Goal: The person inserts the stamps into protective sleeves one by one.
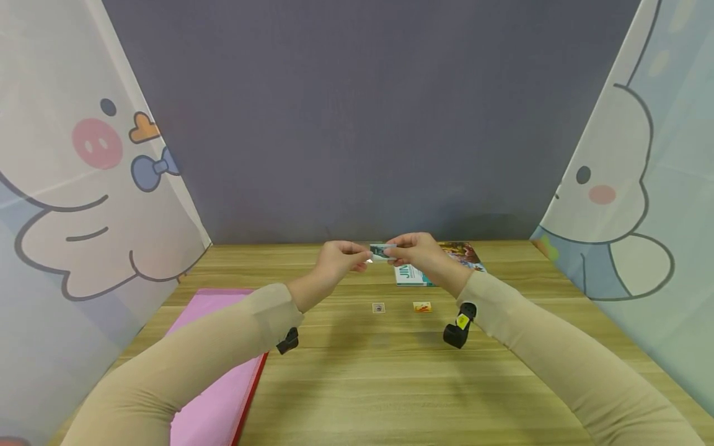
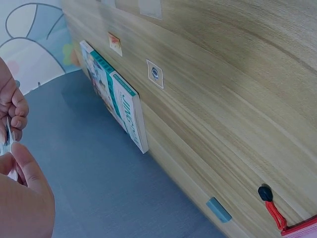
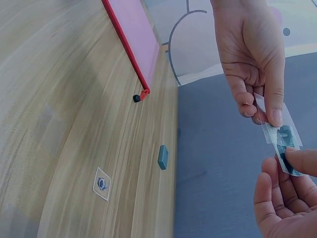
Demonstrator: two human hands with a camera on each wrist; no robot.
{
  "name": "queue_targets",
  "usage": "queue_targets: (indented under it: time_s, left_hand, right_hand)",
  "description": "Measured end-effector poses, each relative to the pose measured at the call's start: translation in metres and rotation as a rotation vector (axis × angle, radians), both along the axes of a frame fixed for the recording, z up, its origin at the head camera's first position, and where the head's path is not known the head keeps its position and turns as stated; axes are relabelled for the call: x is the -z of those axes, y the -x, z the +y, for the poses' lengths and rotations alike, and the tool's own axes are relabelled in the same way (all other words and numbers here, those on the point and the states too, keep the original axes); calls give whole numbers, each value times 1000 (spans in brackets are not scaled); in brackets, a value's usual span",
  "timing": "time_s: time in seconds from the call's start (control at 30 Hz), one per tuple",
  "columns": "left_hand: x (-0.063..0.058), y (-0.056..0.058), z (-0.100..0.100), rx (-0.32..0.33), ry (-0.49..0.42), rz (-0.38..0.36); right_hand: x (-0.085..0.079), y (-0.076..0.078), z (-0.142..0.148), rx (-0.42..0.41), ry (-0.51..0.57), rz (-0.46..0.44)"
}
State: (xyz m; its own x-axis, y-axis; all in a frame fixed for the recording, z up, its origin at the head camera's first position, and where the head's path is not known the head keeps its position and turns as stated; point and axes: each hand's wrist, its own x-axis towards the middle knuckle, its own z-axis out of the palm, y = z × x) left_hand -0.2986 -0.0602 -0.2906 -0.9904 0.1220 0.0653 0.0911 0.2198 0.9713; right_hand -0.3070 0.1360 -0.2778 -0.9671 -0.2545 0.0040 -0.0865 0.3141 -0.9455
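My left hand [image 1: 336, 263] and right hand [image 1: 422, 253] meet above the far part of the table. Between them is a small teal stamp-like piece [image 3: 286, 139] with toothed edges, partly inside a clear plastic sleeve [image 3: 271, 133]. In the right wrist view, the left thumb and fingers pinch the sleeve from above while the right thumb and fingers pinch the lower end of the teal piece. Fingers hide part of both. Two small stamp-like pieces lie below the hands: a pale one with a round dark design [image 1: 379, 308] and a yellow-red one [image 1: 422, 306].
A book [image 2: 131, 111] lies flat at the back of the table, partly behind the right hand. At left is a pink case [image 1: 214, 402] with red edging and a zip pull [image 2: 272, 206]. A small teal block [image 3: 163, 157] and a clear sheet [image 3: 48, 129] lie on the wood.
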Motion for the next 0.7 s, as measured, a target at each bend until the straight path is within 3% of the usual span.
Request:
queue_targets:
  time_s: [0.7]
  left_hand:
    - [1, 4, -2, -5, 17, -5]
  right_hand:
    - [4, 1, 6, 13, 43, 1]
